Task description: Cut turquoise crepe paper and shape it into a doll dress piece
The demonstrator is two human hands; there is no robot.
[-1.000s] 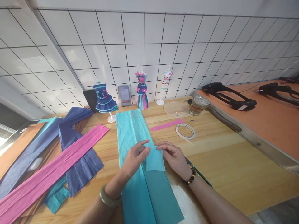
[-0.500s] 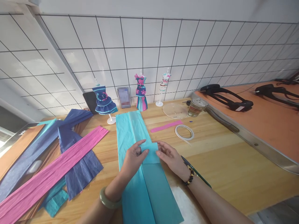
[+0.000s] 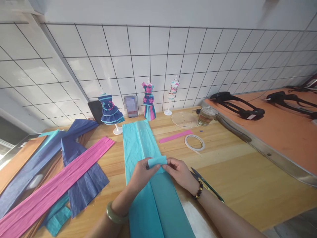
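A small light-blue paper piece (image 3: pixel 158 161) is curled over between my two hands, above a long turquoise paper strip (image 3: pixel 148 198). My left hand (image 3: pixel 143 173) pinches its left end with thumb and fingers. At the right end, my right hand (image 3: pixel 179 172) grips it the same way, thumb in front. The long strip lies on the wooden table (image 3: pixel 242 178) beneath both hands, with a lengthwise fold line. Close to my right wrist lie dark scissors (image 3: pixel 208 185), partly covered by that hand.
Pink (image 3: pixel 61 175) and navy crepe paper strips (image 3: pixel 86 185) overlap on the left. Three small dress forms (image 3: pixel 111 114) stand along the tiled wall. A tape roll (image 3: pixel 194 142), a narrow pink strip (image 3: pixel 175 136), a clear disc (image 3: pixel 184 119) and a glass cup (image 3: pixel 207 115) sit right of centre.
The light-blue piece lay flatter before and is now curled into a roll-like fold. My fingers have closed in on its ends, and more of the scissors shows beside my right hand.
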